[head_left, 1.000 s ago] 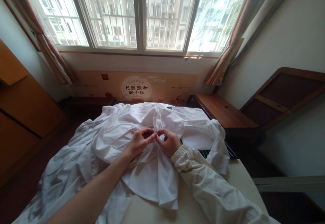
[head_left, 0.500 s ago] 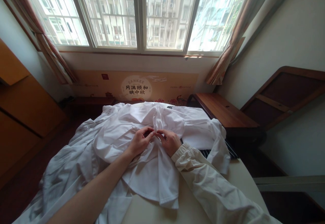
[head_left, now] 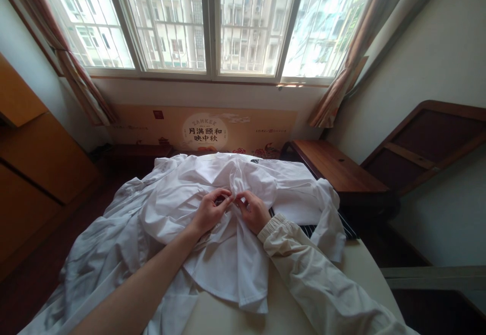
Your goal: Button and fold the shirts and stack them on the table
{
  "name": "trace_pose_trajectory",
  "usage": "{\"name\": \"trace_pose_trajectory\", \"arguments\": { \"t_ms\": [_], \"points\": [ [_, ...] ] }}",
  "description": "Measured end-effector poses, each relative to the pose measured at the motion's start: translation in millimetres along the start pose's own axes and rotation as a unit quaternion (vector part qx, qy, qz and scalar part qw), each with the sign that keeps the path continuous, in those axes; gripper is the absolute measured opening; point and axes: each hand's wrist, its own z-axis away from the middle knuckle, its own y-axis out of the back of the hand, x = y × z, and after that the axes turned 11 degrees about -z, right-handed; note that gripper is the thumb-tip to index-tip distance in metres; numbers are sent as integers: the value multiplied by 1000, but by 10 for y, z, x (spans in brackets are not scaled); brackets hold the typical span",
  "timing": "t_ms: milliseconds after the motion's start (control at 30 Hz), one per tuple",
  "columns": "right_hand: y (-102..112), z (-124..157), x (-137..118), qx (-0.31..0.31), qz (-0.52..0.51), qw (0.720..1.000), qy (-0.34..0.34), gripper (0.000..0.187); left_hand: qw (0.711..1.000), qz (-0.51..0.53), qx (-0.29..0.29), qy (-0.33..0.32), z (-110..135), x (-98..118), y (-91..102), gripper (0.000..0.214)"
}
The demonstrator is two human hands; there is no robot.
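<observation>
A white shirt lies rumpled over a cream round-edged table, its hem hanging toward me. My left hand, bare-armed, pinches the front edge of the shirt near its middle. Close beside it my right hand, in a cream cuffed sleeve, pinches the same edge, and the fingertips of both nearly meet. Whether a button sits between the fingers is too small to tell. More white cloth spreads in folds to the left. Dark striped fabric shows from under the shirt on the right.
A brown wooden side table stands behind on the right, and a wood-framed panel leans on the wall. Barred windows with curtains are ahead. A printed board stands below them. Orange-brown cabinets are on the left.
Both hands stay at the same spot on the shirt's edge, with only a slight shift of the right fingers. The whole view has moved a little.
</observation>
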Motion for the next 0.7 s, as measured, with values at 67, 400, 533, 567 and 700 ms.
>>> {"name": "trace_pose_trajectory", "arguments": {
  "t_ms": [67, 400, 533, 567, 700],
  "points": [
    [-1, -1, -4, -3, -6, 1000, -1, 10, 1000, 0, -3, 2, 1, -5, -2, 26],
    [4, 2, -34, 6, -12, 1000, -18, 7, 999, 29, -16, 24, -16, -8, -9, 30],
    [-1, 4, -26, 7, -2, 1000, -17, 6, 997, 77, 7, 26, -23, -1, -20, 27],
    [-3, 5, -23, 7, 0, 1000, -16, 6, 996, 81, 9, 25, -25, 0, -21, 27],
    [-6, 6, -21, 5, 13, 1000, -17, 8, 997, 77, 6, 22, -26, 5, -23, 24]
  ]
}}
